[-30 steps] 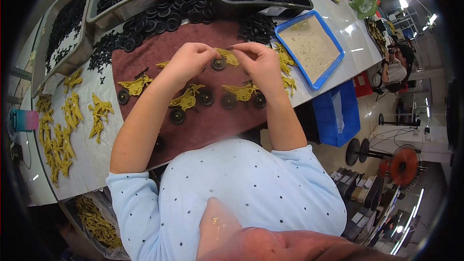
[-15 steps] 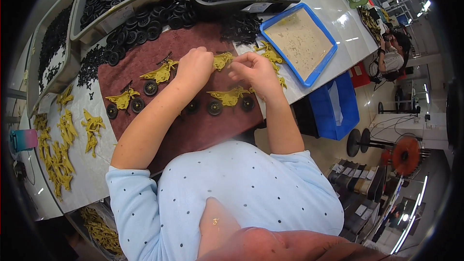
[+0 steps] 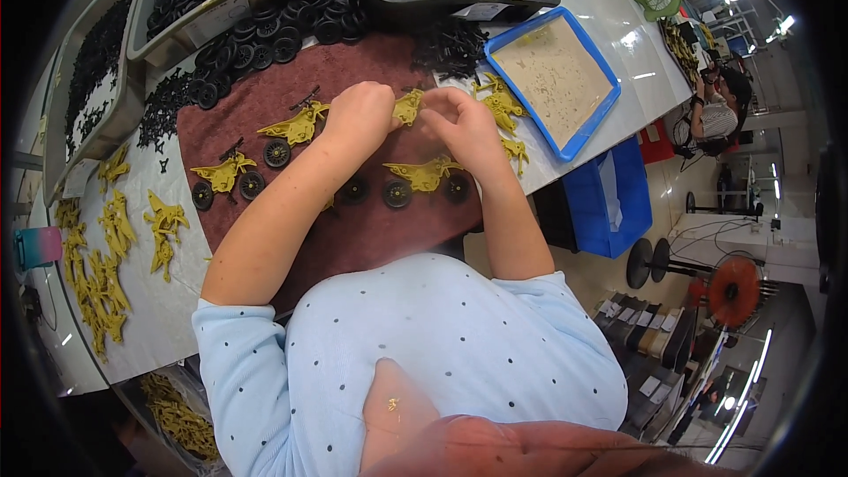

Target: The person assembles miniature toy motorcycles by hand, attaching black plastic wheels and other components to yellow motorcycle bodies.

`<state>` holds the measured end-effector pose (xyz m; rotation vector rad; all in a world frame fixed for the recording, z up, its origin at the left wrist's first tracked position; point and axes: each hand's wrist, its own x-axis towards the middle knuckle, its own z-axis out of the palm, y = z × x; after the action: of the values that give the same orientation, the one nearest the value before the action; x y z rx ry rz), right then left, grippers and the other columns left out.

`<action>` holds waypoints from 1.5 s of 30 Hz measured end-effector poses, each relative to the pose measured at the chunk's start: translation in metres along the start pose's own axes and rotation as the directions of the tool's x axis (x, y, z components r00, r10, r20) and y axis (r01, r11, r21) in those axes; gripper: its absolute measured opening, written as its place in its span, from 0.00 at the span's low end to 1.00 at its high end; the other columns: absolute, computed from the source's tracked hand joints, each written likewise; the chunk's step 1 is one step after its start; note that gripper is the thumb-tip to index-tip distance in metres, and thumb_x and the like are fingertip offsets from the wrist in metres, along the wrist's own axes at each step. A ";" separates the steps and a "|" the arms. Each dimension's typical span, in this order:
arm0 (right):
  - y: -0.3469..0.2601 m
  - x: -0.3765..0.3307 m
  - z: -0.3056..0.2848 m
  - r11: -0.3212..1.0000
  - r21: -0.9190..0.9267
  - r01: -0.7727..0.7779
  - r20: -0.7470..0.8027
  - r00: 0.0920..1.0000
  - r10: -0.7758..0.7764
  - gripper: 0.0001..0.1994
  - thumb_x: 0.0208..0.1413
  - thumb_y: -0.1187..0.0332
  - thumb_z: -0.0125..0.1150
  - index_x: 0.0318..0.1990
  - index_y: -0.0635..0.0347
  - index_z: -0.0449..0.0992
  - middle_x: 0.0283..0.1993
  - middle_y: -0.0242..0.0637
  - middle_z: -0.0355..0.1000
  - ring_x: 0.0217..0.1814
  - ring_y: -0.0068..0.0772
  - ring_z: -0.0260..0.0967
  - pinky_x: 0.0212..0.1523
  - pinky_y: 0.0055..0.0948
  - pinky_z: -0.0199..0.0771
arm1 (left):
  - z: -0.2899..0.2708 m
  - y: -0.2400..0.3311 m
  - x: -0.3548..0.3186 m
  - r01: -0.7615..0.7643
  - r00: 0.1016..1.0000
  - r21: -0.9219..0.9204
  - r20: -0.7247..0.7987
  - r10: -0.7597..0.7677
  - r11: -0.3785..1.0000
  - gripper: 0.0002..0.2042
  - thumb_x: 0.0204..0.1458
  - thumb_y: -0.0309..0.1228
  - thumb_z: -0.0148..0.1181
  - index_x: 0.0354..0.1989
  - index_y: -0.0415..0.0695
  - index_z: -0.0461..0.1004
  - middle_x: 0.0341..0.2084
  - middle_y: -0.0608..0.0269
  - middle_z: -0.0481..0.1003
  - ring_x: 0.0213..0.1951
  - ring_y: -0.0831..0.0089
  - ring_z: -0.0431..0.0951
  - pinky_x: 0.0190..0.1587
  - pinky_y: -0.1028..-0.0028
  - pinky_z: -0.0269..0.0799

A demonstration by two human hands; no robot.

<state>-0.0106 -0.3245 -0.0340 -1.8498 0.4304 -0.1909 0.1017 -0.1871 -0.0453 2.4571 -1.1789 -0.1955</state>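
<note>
A yellow toy motorbike body (image 3: 409, 107) with a black part at its top is between my hands, over the maroon cloth (image 3: 353, 62). My left hand (image 3: 360, 113) is closed on its left side, fingertips mostly hidden. At its right edge, my right hand (image 3: 468, 128) has curled fingers, thumb and fingertips close together; what they pinch, if anything, is too small to make out. Nearer me lies a yellow motorbike (image 3: 422, 175) with black wheels. To the left are another yellow motorbike (image 3: 296, 126) and a wheeled one (image 3: 223, 175), partly beside my left forearm.
Heaped black wheels (image 3: 265, 40) and small black parts (image 3: 450, 46) line the cloth's far edge. Behind them stand grey bins (image 3: 199, 31) and a black bin (image 3: 459, 4). A blue-rimmed tray (image 3: 565, 146) is at right. Loose yellow bodies (image 3: 110, 278) lie at left.
The view has shifted slightly. My right fingers have drawn a little closer together beside the yellow body; my left hand keeps its grip.
</note>
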 end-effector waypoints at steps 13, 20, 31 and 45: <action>0.000 0.002 -0.010 0.871 -0.375 0.317 -0.171 0.900 -0.401 0.04 0.50 0.75 0.63 0.34 0.64 0.78 0.33 0.39 0.76 0.32 0.26 0.74 0.35 0.24 0.74 | 0.004 0.002 -0.003 -0.027 0.998 0.020 -0.052 0.028 0.999 0.13 0.40 0.35 0.70 0.24 0.37 0.78 0.27 0.51 0.76 0.35 0.54 0.78 0.37 0.60 0.74; -0.009 -0.007 -0.003 0.986 -0.142 -0.082 -0.199 0.979 0.052 0.07 0.47 0.75 0.65 0.35 0.63 0.80 0.32 0.41 0.77 0.31 0.32 0.75 0.36 0.28 0.75 | 0.001 0.003 -0.005 -0.052 0.998 0.032 -0.042 0.054 0.998 0.11 0.38 0.32 0.70 0.26 0.38 0.79 0.30 0.51 0.77 0.37 0.55 0.79 0.38 0.63 0.76; 0.010 -0.007 0.019 0.812 -0.570 0.121 -0.104 0.970 -0.218 0.06 0.44 0.71 0.63 0.31 0.63 0.78 0.31 0.47 0.75 0.32 0.44 0.74 0.37 0.35 0.74 | 0.006 -0.002 0.000 -0.047 0.997 0.008 -0.055 0.047 0.999 0.12 0.39 0.34 0.70 0.21 0.37 0.78 0.25 0.50 0.76 0.33 0.54 0.78 0.36 0.60 0.74; 0.006 -0.008 0.037 0.671 -0.734 0.102 -0.067 0.973 -0.221 0.06 0.45 0.73 0.63 0.29 0.64 0.72 0.33 0.51 0.69 0.36 0.54 0.70 0.37 0.45 0.72 | -0.005 -0.001 0.005 -0.006 0.996 0.003 0.089 0.006 1.000 0.09 0.37 0.29 0.68 0.26 0.38 0.79 0.27 0.48 0.78 0.34 0.54 0.81 0.37 0.62 0.78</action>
<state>-0.0066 -0.2906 -0.0508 -2.6918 0.4861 -0.3147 0.1066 -0.1888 -0.0409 2.4704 -1.2238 -0.3037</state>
